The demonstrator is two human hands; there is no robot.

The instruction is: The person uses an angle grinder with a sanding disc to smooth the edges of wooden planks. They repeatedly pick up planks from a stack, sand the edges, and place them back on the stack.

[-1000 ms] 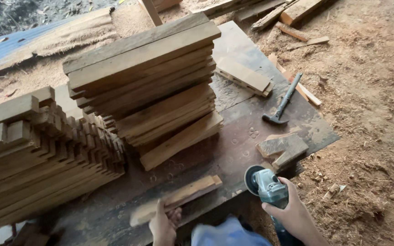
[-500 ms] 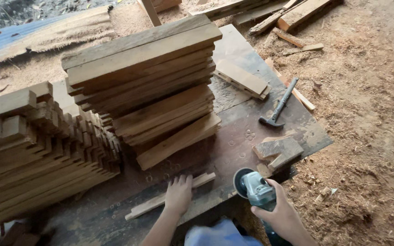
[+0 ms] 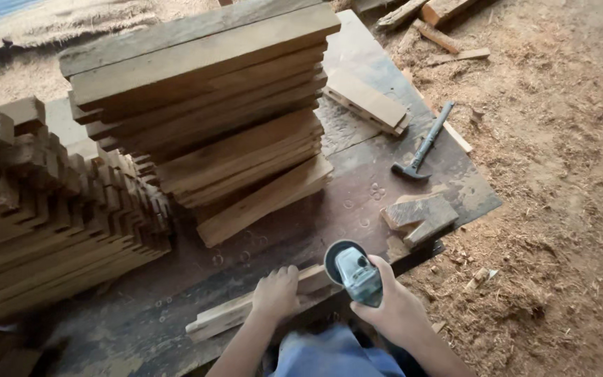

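Pinned wood strip (image 3: 246, 311) flat on surface (image 3: 357, 202) under left hand (image 3: 276, 293) against kickback, right hand (image 3: 392, 307) gripping angle grinder (image 3: 354, 272) disc-down at strip's end.

Rough sawn wood slat (image 3: 246, 311), glossy metal-and-plastic grinder (image 3: 356, 274), matt dark metal hammer (image 3: 423, 148), worn workbench (image 3: 357, 202)

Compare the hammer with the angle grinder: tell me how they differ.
The hammer lies untouched on the dark worktable, far from both hands; the angle grinder is gripped in the right hand. The hammer is long and slim, the angle grinder short and bulky with a round guard. Both look greyish metal.
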